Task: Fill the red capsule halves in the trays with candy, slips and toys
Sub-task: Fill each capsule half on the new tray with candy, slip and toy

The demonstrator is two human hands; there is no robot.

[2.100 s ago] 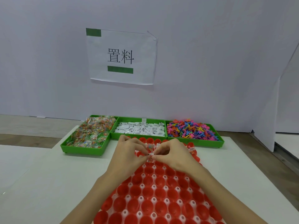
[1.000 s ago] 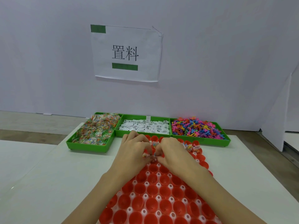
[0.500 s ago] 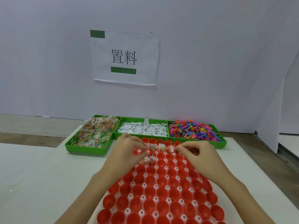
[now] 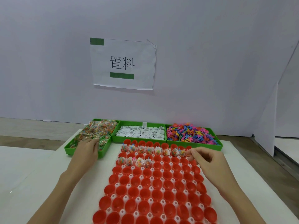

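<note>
- Since half a second ago, our left hand (image 4: pixel 86 151) has left the red capsule halves (image 4: pixel 150 183) for the candy bin (image 4: pixel 101 151), fingers curled onto crinkly packets (image 4: pixel 97 131).
- We pinch these light, slippery packets by an edge.
- Our right hand (image 4: pixel 205 160), fingers loosely curled, hovers by the filled row; cannot tell what it holds.

The white tray of red plastic capsule halves (image 4: pixel 152 188) lies nearest on the white table (image 4: pixel 32 172). Behind it stand three bins: left, green candy bin (image 4: pixel 103 151); centre, green slip bin (image 4: pixel 139 139); right, green toy bin (image 4: pixel 216 143).
</note>
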